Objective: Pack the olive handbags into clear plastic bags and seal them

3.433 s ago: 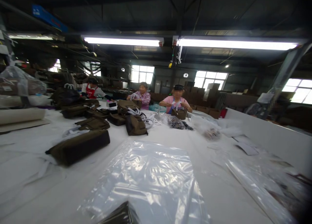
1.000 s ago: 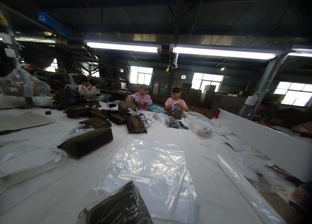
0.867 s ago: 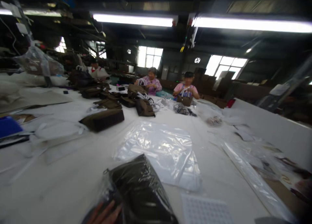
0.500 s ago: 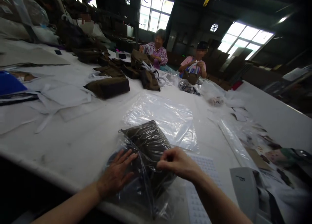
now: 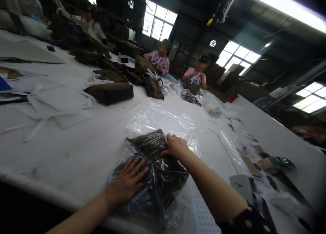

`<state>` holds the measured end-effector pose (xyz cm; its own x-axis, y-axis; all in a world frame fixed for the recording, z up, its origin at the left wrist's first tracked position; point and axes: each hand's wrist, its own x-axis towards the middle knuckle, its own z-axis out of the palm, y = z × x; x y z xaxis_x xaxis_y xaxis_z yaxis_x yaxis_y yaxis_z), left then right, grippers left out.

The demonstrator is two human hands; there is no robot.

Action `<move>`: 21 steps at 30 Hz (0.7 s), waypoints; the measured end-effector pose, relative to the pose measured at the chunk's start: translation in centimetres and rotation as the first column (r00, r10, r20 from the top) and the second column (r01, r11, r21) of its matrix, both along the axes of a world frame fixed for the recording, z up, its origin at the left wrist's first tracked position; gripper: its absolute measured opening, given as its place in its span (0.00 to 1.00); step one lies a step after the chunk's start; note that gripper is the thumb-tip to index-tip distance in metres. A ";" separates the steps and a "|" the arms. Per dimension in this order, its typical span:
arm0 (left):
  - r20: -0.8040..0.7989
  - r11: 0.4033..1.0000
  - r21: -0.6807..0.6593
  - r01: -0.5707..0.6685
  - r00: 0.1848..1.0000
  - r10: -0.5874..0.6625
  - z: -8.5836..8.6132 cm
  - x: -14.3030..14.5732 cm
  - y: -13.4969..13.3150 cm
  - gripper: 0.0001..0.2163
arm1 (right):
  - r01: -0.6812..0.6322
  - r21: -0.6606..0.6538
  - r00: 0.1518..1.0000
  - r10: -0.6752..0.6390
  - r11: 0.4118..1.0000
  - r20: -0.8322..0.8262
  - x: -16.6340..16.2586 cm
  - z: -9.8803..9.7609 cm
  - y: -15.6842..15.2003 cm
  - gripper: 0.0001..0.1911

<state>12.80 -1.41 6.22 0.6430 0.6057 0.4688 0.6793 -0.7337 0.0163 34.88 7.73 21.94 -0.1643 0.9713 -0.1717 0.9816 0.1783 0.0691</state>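
Observation:
A dark olive-brown fabric bag [image 5: 147,142] lies in a clear plastic bag [image 5: 169,193] on the white table in front of me. My left hand [image 5: 128,179] rests flat on its left side, fingers spread over the plastic. At the upper right edge, my right hand [image 5: 175,147] has its fingers and thumb closed on the wrapped bag; the palm side is hidden. Just beyond lies a flat stack of clear plastic bags [image 5: 163,115]. Partly under my right forearm is a printed sheet [image 5: 203,213].
Several brown bags [image 5: 109,93] lie farther back. White strips and sheets [image 5: 58,105] cover the left side. To the right are a grey device [image 5: 241,186], a plastic roll [image 5: 231,152] and a green-and-pink bottle [image 5: 273,163]. Two co-workers [image 5: 163,62] handle bags across the table.
My right hand has moved up and away from me along the wrapped bag to its upper right edge. The left hand stays flat on the plastic. The view has shifted right.

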 end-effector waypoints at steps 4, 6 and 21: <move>0.166 0.999 -0.044 0.018 0.986 -0.010 0.7 -1.2 -0.2 0.22 | 0.084 0.194 0.979 -0.045 0.977 -0.198 4.4 2.1 -2.3 0.31; 0.357 0.992 -0.119 -0.031 0.932 0.072 1.4 -3.3 0.3 0.18 | 0.007 0.250 0.927 0.087 0.968 -0.364 5.5 2.1 -5.8 0.28; 0.103 0.990 -0.018 -0.136 0.985 0.138 -1.3 -11.1 2.7 0.24 | 0.273 0.014 0.592 -0.157 0.962 -0.791 9.9 -11.0 -11.8 0.24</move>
